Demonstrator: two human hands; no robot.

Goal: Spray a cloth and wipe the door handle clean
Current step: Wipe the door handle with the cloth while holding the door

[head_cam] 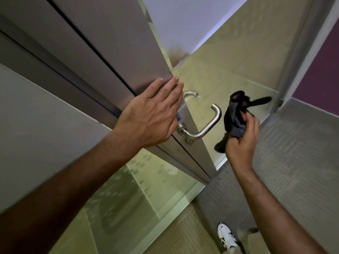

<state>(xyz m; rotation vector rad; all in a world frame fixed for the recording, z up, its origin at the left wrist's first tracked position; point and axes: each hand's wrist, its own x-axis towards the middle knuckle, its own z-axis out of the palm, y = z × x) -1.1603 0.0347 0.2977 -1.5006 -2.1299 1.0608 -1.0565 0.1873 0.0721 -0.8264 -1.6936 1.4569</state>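
Observation:
A brushed-metal lever door handle (203, 127) juts from the edge of a grey door (117, 57) that stands ajar. My left hand (152, 114) lies flat on the door's face just left of the handle, fingers together and reaching the door's edge. A second handle (190, 94) on the far side shows behind my fingers. My right hand (242, 142) is closed on a dark grey and black cloth (236, 114), held bunched a short way right of the handle, not touching it. No spray bottle is in view.
A glass panel (128, 195) with frosted dots stands below the door on the left. Grey carpet (293, 162) covers the floor on the right, with a door frame (297, 57) beyond. My white shoe (226, 237) is at the bottom.

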